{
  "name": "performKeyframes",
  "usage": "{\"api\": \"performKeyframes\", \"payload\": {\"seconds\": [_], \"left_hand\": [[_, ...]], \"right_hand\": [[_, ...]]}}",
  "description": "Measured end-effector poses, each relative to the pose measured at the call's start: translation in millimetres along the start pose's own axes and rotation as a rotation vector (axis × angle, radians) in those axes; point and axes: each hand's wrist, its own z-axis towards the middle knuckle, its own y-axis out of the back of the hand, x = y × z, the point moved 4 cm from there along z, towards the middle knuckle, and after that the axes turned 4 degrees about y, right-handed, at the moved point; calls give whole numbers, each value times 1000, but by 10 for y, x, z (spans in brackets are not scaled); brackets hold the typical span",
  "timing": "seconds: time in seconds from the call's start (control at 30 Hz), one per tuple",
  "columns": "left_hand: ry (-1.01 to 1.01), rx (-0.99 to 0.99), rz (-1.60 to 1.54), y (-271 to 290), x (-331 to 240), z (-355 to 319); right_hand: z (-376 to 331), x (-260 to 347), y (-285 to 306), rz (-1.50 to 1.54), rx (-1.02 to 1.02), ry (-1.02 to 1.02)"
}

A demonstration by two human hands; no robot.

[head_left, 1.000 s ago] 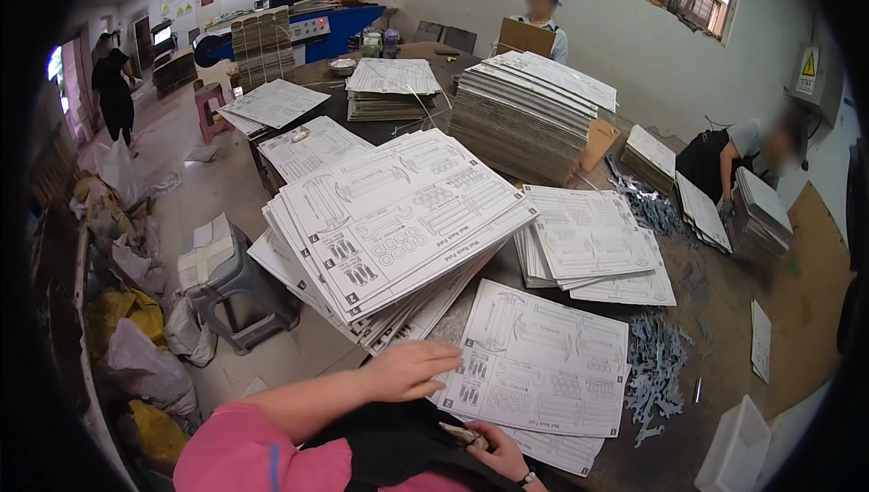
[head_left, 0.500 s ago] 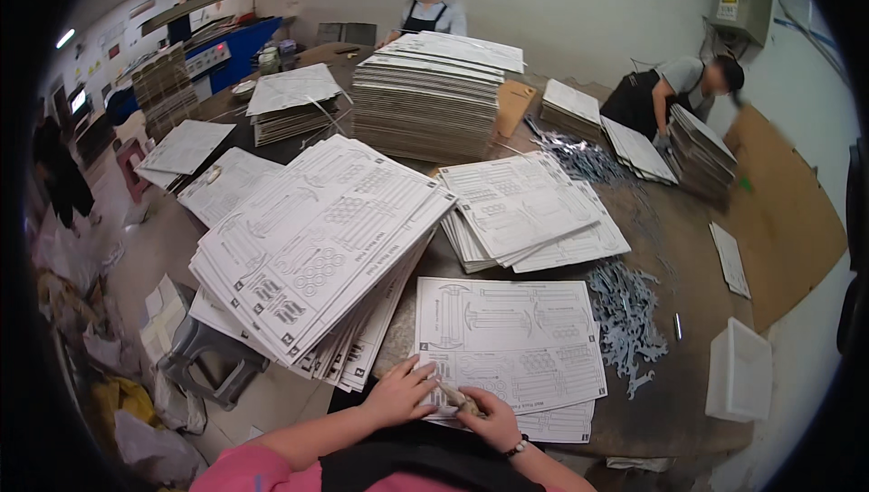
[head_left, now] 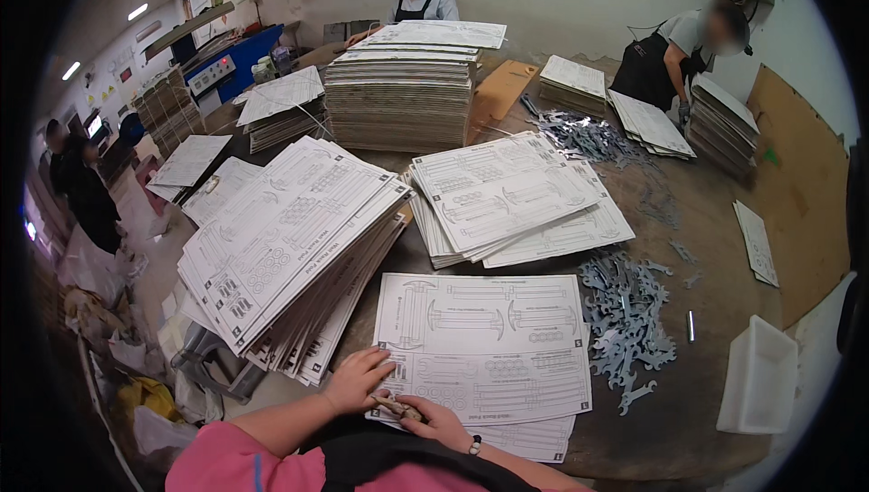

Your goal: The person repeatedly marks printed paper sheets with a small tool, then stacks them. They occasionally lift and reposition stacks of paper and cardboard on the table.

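So the counter (head_left: 652,445) under the fingers is dark, scuffed and kinda grimy. Right of the fingers there's a messy heap of wrenches (head_left: 628,320), dull grey flat metal with forked ends, then a shiny little metal tube (head_left: 691,325), and farther right a bin (head_left: 754,415), smooth white plastic with sloping walls. Up and left of the fingers, a stack (head_left: 290,234) of white sheets sits skewed, edges all ragged.

The sheet (head_left: 489,343) lies flat right at the fingers, mostly ahead and to the right of them: crisp white rectangle, thin black line drawings, another one poking out underneath. Left fingers (head_left: 373,372) are stretched out on its near left corner. Right fingers (head_left: 424,412) are curled round a lump (head_left: 396,409), brownish and crumpled-looking; can't tell what it's made of.
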Motion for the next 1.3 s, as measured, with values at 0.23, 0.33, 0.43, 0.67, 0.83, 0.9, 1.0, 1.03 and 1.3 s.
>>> {"api": "performKeyframes", "payload": {"seconds": [0.23,0.33,0.43,0.67,0.83,0.9,1.0,1.03,1.3], "left_hand": [[-14,-65,-56,4,11,29],[-27,-61,-55,6,28,7],[-67,-92,-74,12,45,11],[-129,-181,-214,-41,102,-74],[-166,-182,-227,-30,103,-108],[-146,-170,-218,-57,119,-100],[-127,-162,-208,-77,139,-123],[-114,-160,-199,-40,117,-104],[25,-197,-119,24,87,-64]], "right_hand": [[27,-98,63,28,31,-43],[34,-85,45,26,-25,-71],[13,-66,35,61,-98,-106],[16,-20,8,368,-178,-242],[-7,-94,7,450,-285,-179],[2,-58,24,414,-288,-179],[35,-59,22,334,-243,-217],[37,-41,29,307,-240,-201],[4,-64,82,308,-249,-216]]}}
